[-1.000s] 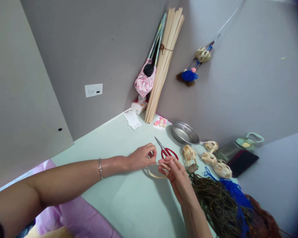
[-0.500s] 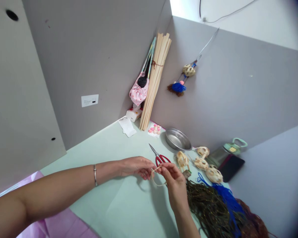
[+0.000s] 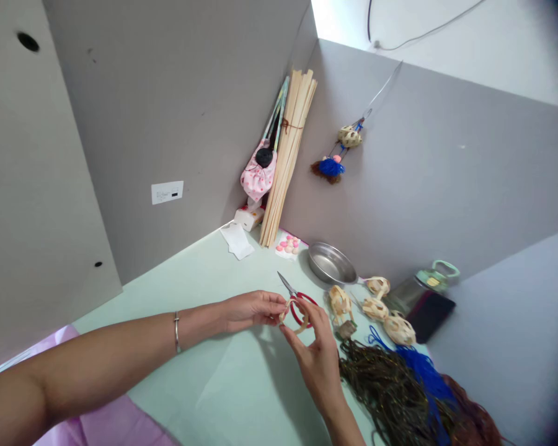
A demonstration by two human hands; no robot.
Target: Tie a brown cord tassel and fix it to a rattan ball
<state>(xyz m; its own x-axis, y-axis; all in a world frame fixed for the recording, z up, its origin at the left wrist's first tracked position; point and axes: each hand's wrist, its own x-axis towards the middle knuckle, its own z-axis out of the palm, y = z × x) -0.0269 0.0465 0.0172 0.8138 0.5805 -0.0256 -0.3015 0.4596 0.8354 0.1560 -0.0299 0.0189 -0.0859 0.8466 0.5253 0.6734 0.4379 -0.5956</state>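
Observation:
A thin pale strip (image 3: pixel 302 327), looking like bamboo or wood, is bent into a small ring between my hands. My left hand (image 3: pixel 255 308) pinches the ring at its left side, fingers closed. My right hand (image 3: pixel 318 347) spans it, with the forefinger at the top and the thumb at the lower left. Just behind the ring lie red-handled scissors (image 3: pixel 287 282), blades pointing away to the left, handles partly covered by my right hand. To the right, a woven openwork ball (image 3: pixel 340 300) of similar strips rests on the table.
More woven balls (image 3: pixel 400 328) lie at right beside a bottle (image 3: pixel 407 291) and a dark phone-like slab (image 3: pixel 432 316). Brown and blue yarn (image 3: pixel 381 378) fills the near right. Behind stand a metal bowl (image 3: pixel 331 263), pink beads (image 3: pixel 287 246) and a strip bundle (image 3: pixel 288 161).
My right hand has moved slightly left and opened its thumb and forefinger around the strip. The loop sits a little higher and looks rounder. My left hand still pinches it.

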